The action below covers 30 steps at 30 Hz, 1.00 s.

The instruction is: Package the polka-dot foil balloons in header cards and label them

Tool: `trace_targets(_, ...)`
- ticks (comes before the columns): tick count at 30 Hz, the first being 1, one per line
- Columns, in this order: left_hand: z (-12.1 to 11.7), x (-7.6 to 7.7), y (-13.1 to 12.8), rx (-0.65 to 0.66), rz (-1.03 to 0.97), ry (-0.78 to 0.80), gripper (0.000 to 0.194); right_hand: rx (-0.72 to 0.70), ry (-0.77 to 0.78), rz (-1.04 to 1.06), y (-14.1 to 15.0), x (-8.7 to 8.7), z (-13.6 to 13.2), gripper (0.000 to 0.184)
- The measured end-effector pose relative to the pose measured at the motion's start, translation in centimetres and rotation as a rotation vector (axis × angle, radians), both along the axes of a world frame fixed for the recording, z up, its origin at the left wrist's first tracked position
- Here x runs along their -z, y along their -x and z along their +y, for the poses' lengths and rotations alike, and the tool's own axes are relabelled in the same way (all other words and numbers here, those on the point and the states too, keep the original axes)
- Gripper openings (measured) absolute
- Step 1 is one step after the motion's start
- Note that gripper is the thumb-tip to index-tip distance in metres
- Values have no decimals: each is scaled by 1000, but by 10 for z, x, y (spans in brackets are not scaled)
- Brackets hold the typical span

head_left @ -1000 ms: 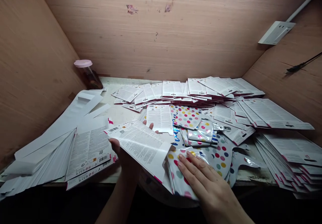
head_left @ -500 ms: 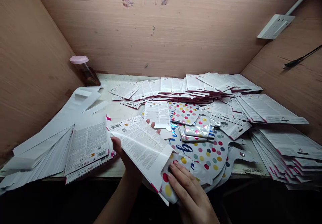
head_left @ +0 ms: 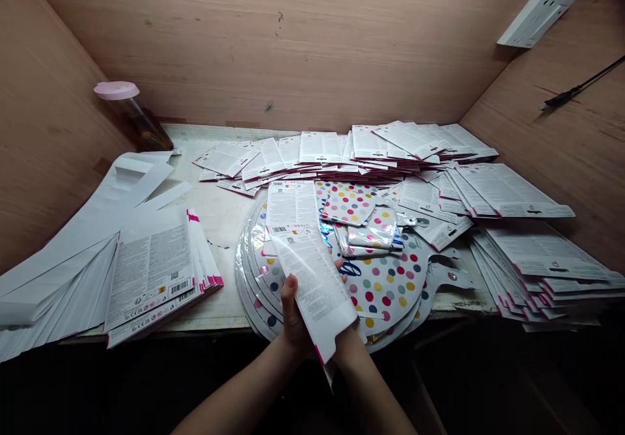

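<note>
My left hand (head_left: 295,314) grips a white printed packaging envelope (head_left: 317,285), thumb on its near face and fingertips showing past its right edge. The envelope tilts, its open end toward me. My right hand (head_left: 346,344) reaches into that open end; its fingers are hidden inside. The dotted folded foil piece it held earlier is out of sight. Below them lie large round foil balloons (head_left: 390,292) with coloured dots and blue lettering. Several folded dotted foil balloons (head_left: 349,204) rest on top, beside another printed envelope (head_left: 293,204).
Printed envelopes (head_left: 151,275) and blank white ones (head_left: 68,298) fan out at the left. A long row of envelopes (head_left: 319,147) lines the back, with more stacks (head_left: 561,252) at the right. A pink-lidded jar (head_left: 131,116) leans in the back left corner; a socket box (head_left: 537,18) hangs at right.
My right hand has gone into the envelope together with the folded dotted foil balloon. The envelope has turned more upright. The view has shifted a little.
</note>
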<state>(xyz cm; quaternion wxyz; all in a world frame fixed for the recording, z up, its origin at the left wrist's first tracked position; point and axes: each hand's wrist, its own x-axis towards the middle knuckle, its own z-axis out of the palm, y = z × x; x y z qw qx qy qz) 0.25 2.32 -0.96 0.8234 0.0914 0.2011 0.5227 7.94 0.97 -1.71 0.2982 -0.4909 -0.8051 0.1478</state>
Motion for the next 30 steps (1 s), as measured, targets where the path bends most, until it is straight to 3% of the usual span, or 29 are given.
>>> trace_targets(4, 19, -2, 13, -40, 70, 4, 85, -21, 42, -15, -16, -22, -28, 61)
trace_targets(7, 37, 4, 27, -147, 294, -27, 67, -51, -33, 102, -38, -29, -57, 47)
trace_targets(10, 41, 17, 33, -175, 526, -155, 75, 210, -167, 228, -57, -13, -63, 40)
trace_targets(13, 29, 26, 35, -161, 795, -364, 78, 382, -259, 148, -68, 13, -49, 37)
trace_targets(17, 3, 27, 44, -275, 1565, -775, 71, 328, -151, 125, -73, 30, -34, 28)
trace_targets(19, -9, 26, 48, -166, 1787, -1075, 58, 283, -68, 173, -73, 31, -32, 25)
trace_targets(21, -17, 26, 52, 24, 1818, -1281, 52, 277, -33, 199, -76, 30, -30, 24)
trace_targets(23, -20, 28, 54, 130, 1816, -1327, 58, 291, -39, 171, -82, 27, -26, 22)
trace_targets(26, -18, 33, 59, 127, 1790, -1321, 58, 278, -60, 121, -96, 20, -23, 19)
trace_targets(30, -18, 36, 65, -19, 1655, -1278, 54, 29, -21, 166, -102, 8, -35, 25)
